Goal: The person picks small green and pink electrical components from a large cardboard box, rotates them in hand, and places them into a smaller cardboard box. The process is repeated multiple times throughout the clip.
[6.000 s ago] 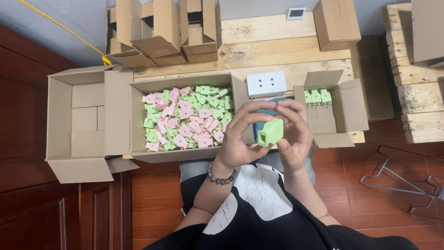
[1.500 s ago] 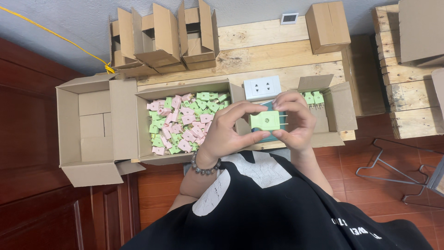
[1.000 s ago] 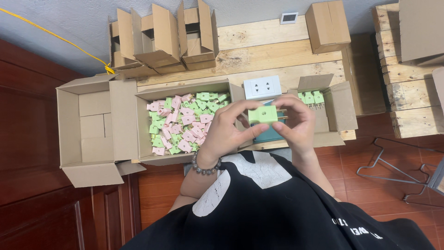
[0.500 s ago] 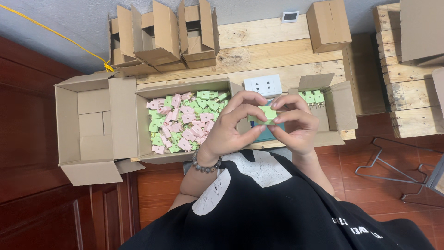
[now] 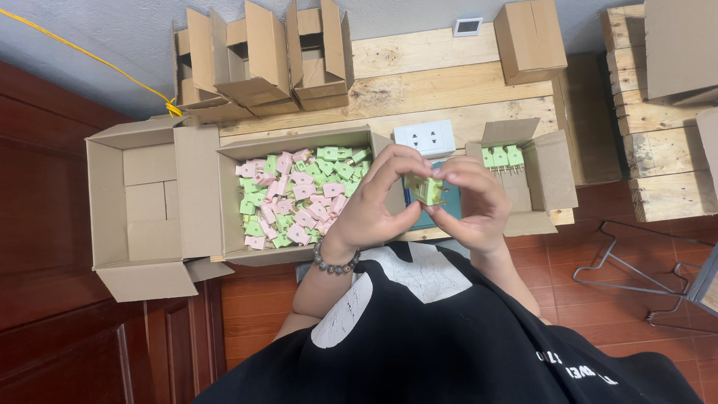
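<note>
Green plug [image 5: 426,188] at frame centre, grasped between left hand [image 5: 374,206] and right hand [image 5: 475,202], both closed on it. Left of it, box [image 5: 232,202] with pink and green plugs [image 5: 295,198].

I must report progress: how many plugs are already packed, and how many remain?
Done: three green plugs stand in the small box. In hand: the left hand and right hand hold one green plug. Left: a big box full of pink and green plugs.
</note>
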